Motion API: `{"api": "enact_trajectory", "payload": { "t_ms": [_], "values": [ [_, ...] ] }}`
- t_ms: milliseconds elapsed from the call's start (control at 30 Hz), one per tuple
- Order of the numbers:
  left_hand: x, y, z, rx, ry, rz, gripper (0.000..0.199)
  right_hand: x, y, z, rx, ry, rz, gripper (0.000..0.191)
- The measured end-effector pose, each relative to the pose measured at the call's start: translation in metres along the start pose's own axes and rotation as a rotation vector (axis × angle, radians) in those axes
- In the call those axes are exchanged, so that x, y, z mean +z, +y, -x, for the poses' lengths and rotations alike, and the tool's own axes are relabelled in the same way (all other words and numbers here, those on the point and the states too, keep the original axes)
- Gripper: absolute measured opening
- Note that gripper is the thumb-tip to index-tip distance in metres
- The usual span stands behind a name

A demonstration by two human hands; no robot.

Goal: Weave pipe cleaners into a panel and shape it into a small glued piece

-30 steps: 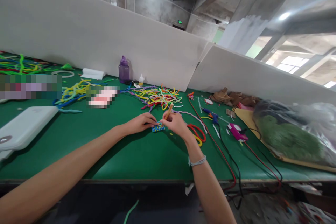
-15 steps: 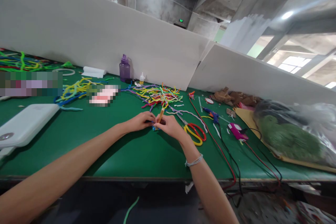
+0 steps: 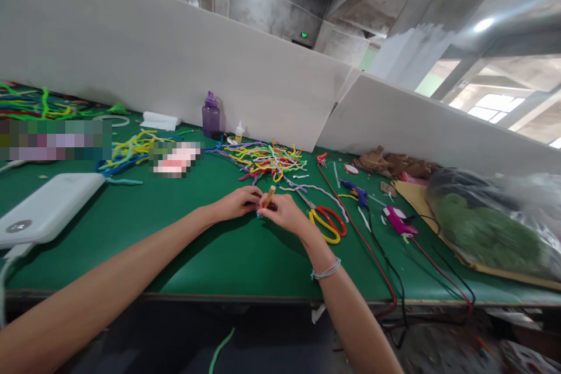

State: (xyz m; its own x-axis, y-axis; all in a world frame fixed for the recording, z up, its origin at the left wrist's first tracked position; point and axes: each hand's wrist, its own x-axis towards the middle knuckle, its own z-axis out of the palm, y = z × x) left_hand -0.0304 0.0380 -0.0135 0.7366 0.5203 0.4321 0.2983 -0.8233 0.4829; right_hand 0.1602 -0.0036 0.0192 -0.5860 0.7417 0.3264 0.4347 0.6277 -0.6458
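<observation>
Over the middle of the green table, my left hand [image 3: 239, 202] and my right hand [image 3: 284, 211] meet at the fingertips. A light wooden stick [image 3: 270, 193] stands tilted up from the closed fingers of my right hand. Beneath those fingers shows a small blue bit [image 3: 259, 215], mostly covered. My left fingers are curled in at the same spot; what they pinch is hidden. Just behind the hands lies a pile of coloured pipe cleaners [image 3: 267, 158]. Scissors [image 3: 326, 224] with red and yellow handles rest right of my right hand.
On the right are a blue glue gun [image 3: 357, 193], a magenta device [image 3: 400, 221], cords and a plastic bag [image 3: 491, 228] of green material. A white power bank [image 3: 50, 207] lies left. A purple bottle [image 3: 211, 115] and a small dropper bottle [image 3: 239, 132] stand by the partition [image 3: 175, 52].
The small blue and yellow piece under my right fingers is more covered now. Both hands keep nearly the same place; the whole view has shifted slightly.
</observation>
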Motion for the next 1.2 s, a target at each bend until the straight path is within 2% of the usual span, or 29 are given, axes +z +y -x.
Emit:
{"api": "enact_trajectory", "payload": {
  "t_ms": [167, 300, 533, 733, 933, 1200],
  "values": [
    [-0.001, 0.001, 0.0, 0.0, -0.005, -0.002, 0.022, -0.002, 0.0, -0.001, 0.019, 0.003, 0.007, 0.011],
    [-0.002, 0.001, 0.0, -0.001, 0.002, -0.012, 0.022, -0.012, 0.003, 0.001, 0.06, 0.094, -0.063, 0.013],
    [-0.001, 0.001, 0.0, -0.01, -0.013, -0.019, 0.022, -0.012, 0.012, 0.003, 0.066, 0.008, -0.069, 0.011],
    [-0.001, 0.002, -0.001, -0.017, -0.021, -0.024, 0.023, -0.011, 0.01, 0.002, 0.044, 0.009, -0.032, 0.012],
    [-0.003, 0.001, 0.0, -0.028, -0.025, -0.042, 0.024, -0.024, 0.013, 0.003, 0.076, 0.104, -0.059, 0.013],
    [-0.004, 0.004, -0.001, -0.032, -0.038, -0.066, 0.026, -0.022, 0.017, 0.004, 0.088, 0.043, 0.027, 0.011]
  ]
}}
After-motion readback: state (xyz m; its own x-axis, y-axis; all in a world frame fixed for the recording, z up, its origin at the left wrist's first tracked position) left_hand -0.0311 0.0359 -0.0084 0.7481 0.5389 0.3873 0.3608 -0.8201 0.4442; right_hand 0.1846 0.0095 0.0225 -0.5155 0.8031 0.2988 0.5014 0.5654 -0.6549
